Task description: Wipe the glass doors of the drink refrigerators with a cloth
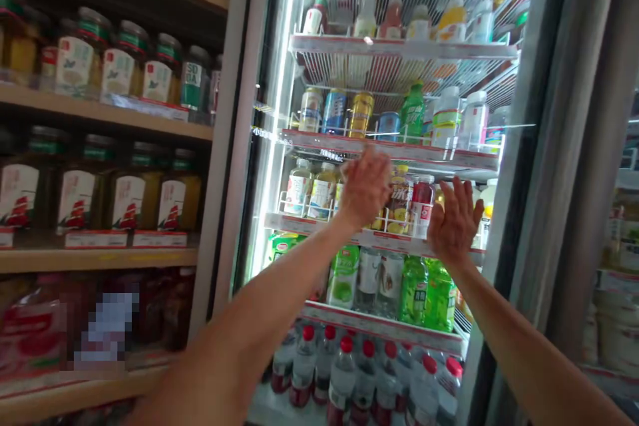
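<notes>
Bare forearms (239,319) reach up from the lower edge of the head view, one from bottom L, one from bottom R. L hand (364,188) is raised and open, back toward the camera, fingers up and fairly close together, holding nothing. R hand (454,219) is raised and open too, fingers spread wide, also holding nothing, a little lower than L hand and near it. Both are at or right by the glass door of a drinks fridge (499,80); can't tell if the palms touch the glass. Behind the glass, nearest the hands, a white wire shelf (319,223) holds plastic drink bottles, incl. a red-and-white bottle (422,206) just L of R hand. Above are cans (335,113) and more bottles, w/ green-labelled bottles (414,289) below and red-capped water bottles (344,373) at the bottom. L of the fridge, wooden shelves (100,103) carry jars w/ green bands (124,66) and amber bottles w/ red-and-white labels (74,200), plus a pixelated, unreadable pack (104,326) low down. At far R, part of a second chiller (619,279) shows stacked tubs.
</notes>
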Available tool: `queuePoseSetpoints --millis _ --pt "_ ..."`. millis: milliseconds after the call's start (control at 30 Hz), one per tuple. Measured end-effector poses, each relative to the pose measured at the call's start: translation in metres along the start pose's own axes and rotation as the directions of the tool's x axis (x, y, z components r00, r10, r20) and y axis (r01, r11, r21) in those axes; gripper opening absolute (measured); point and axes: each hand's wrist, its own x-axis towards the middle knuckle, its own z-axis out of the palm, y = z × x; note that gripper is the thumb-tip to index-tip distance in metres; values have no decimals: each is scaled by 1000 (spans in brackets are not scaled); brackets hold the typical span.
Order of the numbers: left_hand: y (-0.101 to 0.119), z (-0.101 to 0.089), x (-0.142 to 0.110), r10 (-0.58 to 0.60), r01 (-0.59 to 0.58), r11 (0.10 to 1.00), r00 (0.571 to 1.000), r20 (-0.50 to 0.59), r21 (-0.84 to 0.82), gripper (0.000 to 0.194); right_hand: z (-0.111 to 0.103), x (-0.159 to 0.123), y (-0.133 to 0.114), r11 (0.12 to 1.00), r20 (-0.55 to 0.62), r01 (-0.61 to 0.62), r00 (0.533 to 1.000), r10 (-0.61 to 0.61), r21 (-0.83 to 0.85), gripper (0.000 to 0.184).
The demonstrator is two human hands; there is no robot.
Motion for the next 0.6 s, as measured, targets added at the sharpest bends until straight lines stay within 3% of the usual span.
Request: queuePoseSetpoints --millis 67,133,200,233,267,333,400,467,533,600 --pt "33 14 3 224 -218 973 969 106 -70 47 1 0 2 1000 -3 4 1000 -4 3 46" --pt "33 10 3 294 -283 955 943 156 -91 46 2 0 3 1000 12 -2 1000 2 -9 47" --pt "-1 -9 1 176 -171 984 974 141 -48 46 3 0 3 1000 28 -8 1000 9 -19 47" --pt "-26 -21 -1 64 -63 998 992 110 -14 47 3 0 2 1000 31 -10 999 11 -23 47" --pt "-51 -33 -3 -120 119 992 992 37 31 47 3 0 2 1000 33 -12 999 12 -25 46" --pt "-89 -50 -4 -339 347 935 936 -93 75 50 3 -1 0 1000 32 -14 999 15 -25 46" --pt "-94 -52 -5 -459 478 875 870 -181 78 52 3 -1 -1 1000 29 -9 1000 10 -26 45" --pt "-65 -37 -5 -403 414 908 904 -144 60 53 3 -1 -2 1000 28 -1 1000 1 -25 46" --pt "-19 -16 -7 -109 109 994 994 14 7 52 2 -1 -1 1000 21 12 1000 -12 -20 46" --pt "17 0 -10 158 -152 987 981 112 -61 49 1 -1 0 1000 14 22 1000 -21 -14 46"
